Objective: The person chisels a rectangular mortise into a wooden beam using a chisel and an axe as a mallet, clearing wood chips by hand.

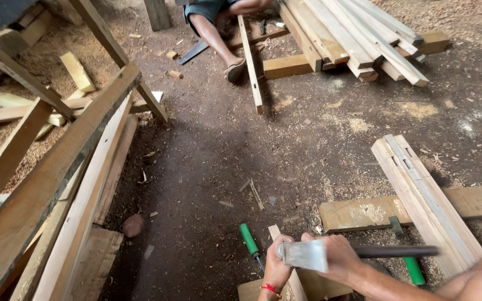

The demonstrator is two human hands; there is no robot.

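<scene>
The right hand is closed around the dark handle of a hammer, whose blurred metal head sits just above the left hand. The left hand is clenched on a narrow wooden strip (what else it grips is hidden). A green-handled chisel lies just beside it. Bare dirt floor stretches ahead; planks lie to the right.

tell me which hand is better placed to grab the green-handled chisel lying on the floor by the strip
Left. The left hand sits right beside the green-handled chisel, while the right hand grips the hammer.
</scene>
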